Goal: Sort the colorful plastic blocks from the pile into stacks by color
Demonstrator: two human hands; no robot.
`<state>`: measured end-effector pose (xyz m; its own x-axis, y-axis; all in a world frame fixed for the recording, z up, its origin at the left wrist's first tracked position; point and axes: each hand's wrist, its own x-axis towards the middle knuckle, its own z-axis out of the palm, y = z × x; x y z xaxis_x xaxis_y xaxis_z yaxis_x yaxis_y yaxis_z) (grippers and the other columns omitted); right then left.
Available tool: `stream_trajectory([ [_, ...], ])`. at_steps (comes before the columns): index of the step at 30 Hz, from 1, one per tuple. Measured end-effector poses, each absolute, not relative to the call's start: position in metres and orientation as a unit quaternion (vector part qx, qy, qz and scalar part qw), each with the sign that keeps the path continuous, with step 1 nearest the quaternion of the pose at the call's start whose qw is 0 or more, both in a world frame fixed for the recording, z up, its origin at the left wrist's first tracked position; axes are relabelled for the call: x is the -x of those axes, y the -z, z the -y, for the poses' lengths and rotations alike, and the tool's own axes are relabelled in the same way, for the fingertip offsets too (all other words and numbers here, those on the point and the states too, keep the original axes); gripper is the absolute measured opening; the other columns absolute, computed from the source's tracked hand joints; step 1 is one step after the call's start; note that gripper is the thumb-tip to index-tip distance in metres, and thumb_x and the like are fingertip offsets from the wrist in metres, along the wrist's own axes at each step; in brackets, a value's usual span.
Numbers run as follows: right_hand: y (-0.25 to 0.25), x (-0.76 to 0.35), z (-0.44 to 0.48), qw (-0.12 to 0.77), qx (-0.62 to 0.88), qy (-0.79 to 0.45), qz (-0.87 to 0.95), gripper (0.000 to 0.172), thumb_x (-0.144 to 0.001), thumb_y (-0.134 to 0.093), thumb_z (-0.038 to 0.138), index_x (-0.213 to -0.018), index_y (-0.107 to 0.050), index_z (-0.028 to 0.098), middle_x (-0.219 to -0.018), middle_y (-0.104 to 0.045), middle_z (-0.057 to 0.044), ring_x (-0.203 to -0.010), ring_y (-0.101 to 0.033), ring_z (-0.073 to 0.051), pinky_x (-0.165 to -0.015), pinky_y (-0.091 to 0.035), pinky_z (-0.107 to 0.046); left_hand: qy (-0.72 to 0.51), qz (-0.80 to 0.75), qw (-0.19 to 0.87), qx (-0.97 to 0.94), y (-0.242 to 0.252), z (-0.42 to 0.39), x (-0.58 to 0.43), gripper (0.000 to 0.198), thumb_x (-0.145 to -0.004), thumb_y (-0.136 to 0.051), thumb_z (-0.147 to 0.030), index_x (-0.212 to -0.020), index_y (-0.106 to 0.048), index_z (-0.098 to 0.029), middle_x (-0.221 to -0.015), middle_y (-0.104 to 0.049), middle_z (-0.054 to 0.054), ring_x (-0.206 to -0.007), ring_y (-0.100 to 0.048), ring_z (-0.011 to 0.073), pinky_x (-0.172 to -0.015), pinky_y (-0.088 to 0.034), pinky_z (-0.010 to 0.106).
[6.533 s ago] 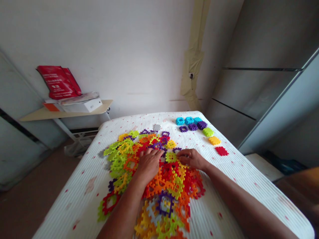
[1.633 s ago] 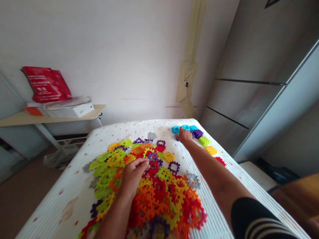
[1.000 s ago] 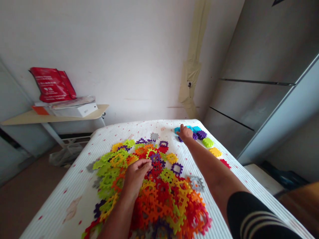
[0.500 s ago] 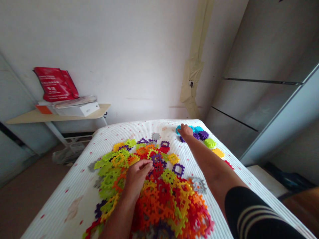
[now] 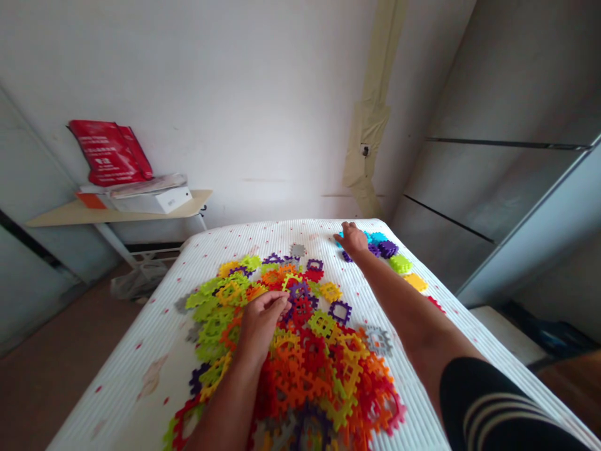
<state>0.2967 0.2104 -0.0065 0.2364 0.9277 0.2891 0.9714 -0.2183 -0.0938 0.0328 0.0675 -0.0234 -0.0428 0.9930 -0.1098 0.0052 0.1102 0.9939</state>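
On mattress (image 5: 126,401), left hand (image 5: 260,326) at plastic pile (image 5: 310,369), right hand (image 5: 352,239) by purple pieces (image 5: 387,249).
Left fingers pressed together, any pinch hidden; right fingers spread.

Orange, red, lime, purple plastic tiles (image 5: 300,382) on red-flecked white bedcover (image 5: 126,388).

The right arm stretches nearly straight toward the far edge of the mattress (image 5: 263,235), its right hand (image 5: 352,241) palm down with fingers spread, and a black striped sleeve (image 5: 498,407) covers the upper arm. The left hand (image 5: 260,326) sits lower, mid-mattress, its fingers (image 5: 275,302) curled toward the thumb.
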Motion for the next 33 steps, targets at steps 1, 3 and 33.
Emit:
stream_trajectory([
  [1, 0.005, -0.295, -0.206, 0.152, 0.756, 0.093, 0.63, 0.038, -0.089, -0.048, 0.041, -0.118, -0.049, 0.017, -0.115, -0.056, -0.014, -0.094, -0.061, -0.024, -0.074, -0.045, -0.031, -0.491, -0.537, 0.51, -0.458, 0.023, -0.068, -0.032, 0.035, -0.058, -0.066, -0.038, -0.081, -0.068, -0.012, -0.066, -0.069, 0.006, -0.063, -0.062, 0.0173, -0.057, -0.044, 0.025],
  [3, 0.004, -0.291, -0.193, 0.204, 0.705, 0.091, 0.673, 0.033, -0.087, -0.05, 0.037, -0.114, -0.054, 0.018, -0.113, -0.059, -0.012, -0.093, -0.061, -0.023, -0.075, -0.045, -0.03, -0.51, -0.532, 0.506, -0.447, 0.022, -0.07, -0.028, 0.034, -0.059, -0.067, -0.039, -0.081, -0.068, -0.013, -0.068, -0.07, 0.006, -0.067, -0.063, 0.018, -0.059, -0.045, 0.025],
  [33, 0.073, -0.32, -0.027, 0.365, 0.588, -0.043, 0.72, 0.028, -0.082, -0.045, 0.037, -0.082, -0.067, 0.019, -0.078, -0.07, -0.005, -0.069, -0.065, -0.017, -0.066, -0.051, -0.026, -0.512, -0.615, 0.228, -0.554, -0.059, -0.044, 0.072, 0.028, -0.07, -0.056, -0.035, -0.089, -0.068, -0.017, -0.072, -0.068, 0.001, -0.07, -0.06, 0.0165, -0.067, -0.044, 0.025],
])
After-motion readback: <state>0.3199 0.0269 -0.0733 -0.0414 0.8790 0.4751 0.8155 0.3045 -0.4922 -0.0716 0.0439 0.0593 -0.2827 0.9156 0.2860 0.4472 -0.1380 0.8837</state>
